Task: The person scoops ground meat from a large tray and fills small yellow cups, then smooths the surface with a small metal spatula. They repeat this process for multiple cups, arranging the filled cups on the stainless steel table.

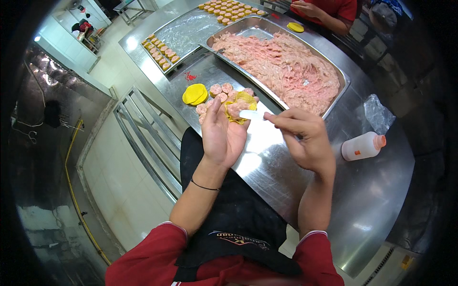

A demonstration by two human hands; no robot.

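On the fingers of my left hand (223, 134) rests a yellow dumpling wrapper (247, 98), its edges bent up around a lump of pink minced meat filling (236, 107). My right hand (304, 134) grips a small white spatula (252, 114), whose blade touches the filling. Several shaped dumplings (215, 90) sit on the steel table beyond my left hand, partly hidden by it. Left of them lies a stack of round yellow wrappers (195, 94). A large steel tray (343, 89) of minced filling (279, 68) stands beyond my hands.
Small red bits (189, 76) lie near the wrappers. Dumplings in rows (162, 53) fill parts of the far trays. To the right are a white bottle (361, 146) lying on its side and a clear plastic bag (379, 114). Another person's hand (308, 9) shows across the steel table (361, 193).
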